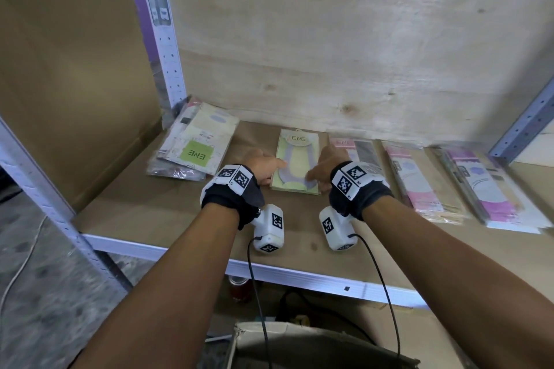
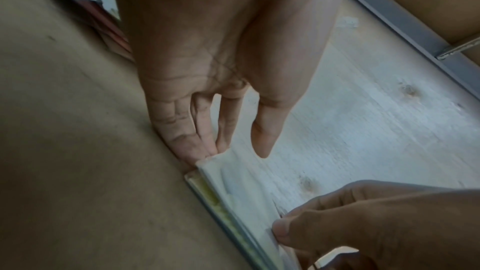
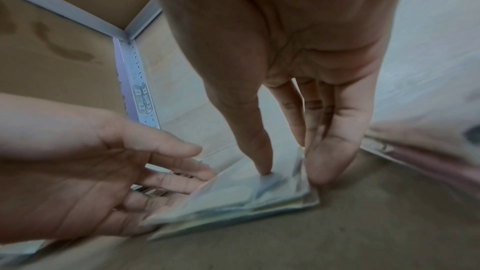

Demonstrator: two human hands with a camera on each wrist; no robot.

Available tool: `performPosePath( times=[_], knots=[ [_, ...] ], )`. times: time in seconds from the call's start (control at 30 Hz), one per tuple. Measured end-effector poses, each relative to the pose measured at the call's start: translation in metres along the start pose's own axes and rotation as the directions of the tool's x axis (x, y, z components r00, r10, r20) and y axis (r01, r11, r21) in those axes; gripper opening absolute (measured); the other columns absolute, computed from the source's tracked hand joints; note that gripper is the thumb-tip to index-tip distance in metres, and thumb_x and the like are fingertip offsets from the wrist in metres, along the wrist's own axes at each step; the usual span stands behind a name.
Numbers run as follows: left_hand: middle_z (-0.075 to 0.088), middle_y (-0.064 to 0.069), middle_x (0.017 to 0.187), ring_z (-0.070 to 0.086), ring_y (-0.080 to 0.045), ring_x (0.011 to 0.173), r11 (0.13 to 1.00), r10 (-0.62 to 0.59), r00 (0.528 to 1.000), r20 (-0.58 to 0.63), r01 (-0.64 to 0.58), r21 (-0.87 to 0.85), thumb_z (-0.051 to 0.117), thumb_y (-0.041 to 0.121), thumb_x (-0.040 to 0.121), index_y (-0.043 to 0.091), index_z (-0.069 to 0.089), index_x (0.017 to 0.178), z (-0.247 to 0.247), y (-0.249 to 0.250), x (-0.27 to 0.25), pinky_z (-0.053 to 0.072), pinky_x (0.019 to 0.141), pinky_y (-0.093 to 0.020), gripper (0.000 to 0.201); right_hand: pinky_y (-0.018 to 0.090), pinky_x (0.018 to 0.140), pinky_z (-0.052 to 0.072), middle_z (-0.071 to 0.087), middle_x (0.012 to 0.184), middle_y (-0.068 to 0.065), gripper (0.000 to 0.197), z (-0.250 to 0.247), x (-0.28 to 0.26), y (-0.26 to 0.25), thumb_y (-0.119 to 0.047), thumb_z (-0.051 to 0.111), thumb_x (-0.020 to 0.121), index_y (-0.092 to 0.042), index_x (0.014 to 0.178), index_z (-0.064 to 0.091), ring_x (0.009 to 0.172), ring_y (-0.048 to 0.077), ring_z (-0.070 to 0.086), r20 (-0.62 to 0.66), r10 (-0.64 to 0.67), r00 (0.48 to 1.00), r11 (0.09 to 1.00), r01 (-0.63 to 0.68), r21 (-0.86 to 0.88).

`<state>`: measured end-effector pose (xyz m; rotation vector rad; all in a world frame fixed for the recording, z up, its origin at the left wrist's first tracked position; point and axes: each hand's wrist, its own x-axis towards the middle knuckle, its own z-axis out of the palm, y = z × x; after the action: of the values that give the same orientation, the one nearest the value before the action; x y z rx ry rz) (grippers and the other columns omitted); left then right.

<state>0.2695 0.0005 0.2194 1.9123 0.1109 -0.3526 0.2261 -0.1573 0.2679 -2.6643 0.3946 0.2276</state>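
Note:
A stack of pale green flat packets (image 1: 296,165) marked ENE lies in the middle of the brown shelf board (image 1: 168,207). My left hand (image 1: 265,166) is at the stack's left edge. In the left wrist view its straight fingers (image 2: 202,151) touch the stack's corner (image 2: 233,182) and the thumb hovers above the top packet. My right hand (image 1: 322,172) is at the stack's right edge. In the right wrist view its thumb (image 3: 263,163) presses on the top packet (image 3: 246,194) while the fingers (image 3: 327,163) lie against the side, pinching that edge.
A loose pile of cream and green packets (image 1: 195,147) lies at the left by the metal upright (image 1: 162,39). Pink packets (image 1: 419,177) and purple ones (image 1: 485,189) lie in rows to the right. A plywood back wall (image 1: 359,39) closes the shelf. An open cardboard box (image 1: 314,344) stands below.

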Motion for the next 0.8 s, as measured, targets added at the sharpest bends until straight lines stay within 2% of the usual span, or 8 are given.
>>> performPosePath(
  times=[0.1, 0.2, 0.27, 0.37, 0.43, 0.53, 0.63, 0.8],
  knots=[
    [0.056, -0.007, 0.079, 0.055, -0.021, 0.067, 1.0, 0.0, 0.999, 0.034, -0.001, 0.01, 0.074, 0.026, 0.082, 0.014, 0.061, 0.096, 0.0, 0.0, 0.0, 0.051, 0.068, -0.029, 0.022, 0.034, 0.079, 0.052, 0.06, 0.119, 0.017, 0.034, 0.001, 0.001, 0.001, -0.018, 0.076, 0.08, -0.005, 0.101, 0.052, 0.102, 0.029, 0.063, -0.014, 0.001, 1.0, 0.998, -0.001, -0.059],
    [0.059, -0.005, 0.076, 0.059, -0.02, 0.064, 0.999, 0.039, 0.999, -0.038, -0.038, 0.015, 0.072, 0.023, 0.084, 0.013, 0.062, 0.104, -0.011, 0.004, -0.008, 0.053, 0.066, -0.03, 0.024, 0.033, 0.072, 0.049, 0.054, 0.118, 0.011, 0.057, 0.003, 0.003, 0.001, -0.017, 0.077, 0.078, 0.001, 0.123, 0.047, 0.098, 0.029, 0.06, -0.066, -0.021, 0.998, 0.998, 0.016, -0.065],
    [0.065, -0.006, 0.094, 0.069, -0.026, 0.081, 0.996, 0.088, 0.99, -0.11, -0.085, 0.039, 0.069, 0.023, 0.085, 0.015, 0.061, 0.114, -0.024, 0.006, -0.015, 0.058, 0.075, -0.035, 0.031, 0.033, 0.069, 0.044, 0.052, 0.112, 0.011, 0.063, 0.003, 0.003, -0.002, -0.018, 0.073, 0.08, 0.001, 0.131, 0.041, 0.095, 0.028, 0.055, -0.122, -0.075, 0.99, 0.996, 0.069, -0.054],
    [0.068, -0.005, 0.102, 0.068, -0.025, 0.089, 0.987, 0.161, 0.963, -0.215, -0.162, 0.013, 0.067, 0.018, 0.086, 0.016, 0.069, 0.109, -0.051, 0.011, -0.029, 0.058, 0.073, -0.03, 0.023, 0.038, 0.084, 0.052, 0.054, 0.121, 0.013, 0.051, 0.004, 0.004, -0.013, -0.025, 0.064, 0.086, -0.006, 0.129, 0.045, 0.105, 0.032, 0.059, -0.139, -0.167, 0.976, 0.985, 0.17, 0.014],
    [0.07, -0.006, 0.091, 0.066, -0.022, 0.077, 0.981, 0.182, 0.95, -0.255, -0.193, -0.021, 0.064, 0.012, 0.085, 0.016, 0.072, 0.093, -0.068, 0.011, -0.038, 0.056, 0.071, -0.029, 0.013, 0.042, 0.089, 0.055, 0.064, 0.112, 0.013, 0.037, 0.006, 0.004, -0.025, -0.023, 0.062, 0.087, -0.01, 0.121, 0.055, 0.098, 0.032, 0.067, -0.093, -0.186, 0.978, 0.968, 0.199, 0.154],
    [0.069, -0.007, 0.08, 0.063, -0.021, 0.064, 0.979, 0.162, 0.944, -0.287, -0.189, -0.069, 0.061, 0.007, 0.084, 0.017, 0.07, 0.08, -0.091, 0.007, -0.052, 0.053, 0.067, -0.031, 0.013, 0.035, 0.079, 0.06, 0.075, 0.083, 0.011, 0.02, 0.016, 0.003, -0.047, -0.018, 0.059, 0.085, -0.011, 0.102, 0.065, 0.074, 0.024, 0.074, -0.04, -0.207, 0.978, 0.921, 0.208, 0.329],
    [0.07, -0.007, 0.081, 0.063, -0.019, 0.062, 0.979, 0.14, 0.94, -0.312, -0.179, -0.098, 0.062, 0.007, 0.084, 0.015, 0.07, 0.081, -0.11, 0.001, -0.059, 0.051, 0.064, -0.028, 0.012, 0.042, 0.08, 0.061, 0.075, 0.088, 0.017, 0.017, 0.033, 0.008, -0.072, -0.014, 0.06, 0.085, -0.002, 0.095, 0.066, 0.079, 0.029, 0.073, 0.006, -0.229, 0.973, 0.888, 0.207, 0.411],
    [0.069, -0.009, 0.084, 0.06, -0.015, 0.059, 0.977, 0.132, 0.93, -0.342, -0.181, -0.114, 0.061, 0.005, 0.089, 0.011, 0.068, 0.087, -0.131, -0.008, -0.06, 0.053, 0.061, -0.028, 0.009, 0.044, 0.067, 0.062, 0.064, 0.081, 0.015, 0.024, 0.061, 0.017, -0.108, -0.021, 0.065, 0.093, -0.003, 0.079, 0.056, 0.063, 0.028, 0.068, 0.22, -0.185, 0.958, 0.769, 0.001, 0.64]
  ],
)
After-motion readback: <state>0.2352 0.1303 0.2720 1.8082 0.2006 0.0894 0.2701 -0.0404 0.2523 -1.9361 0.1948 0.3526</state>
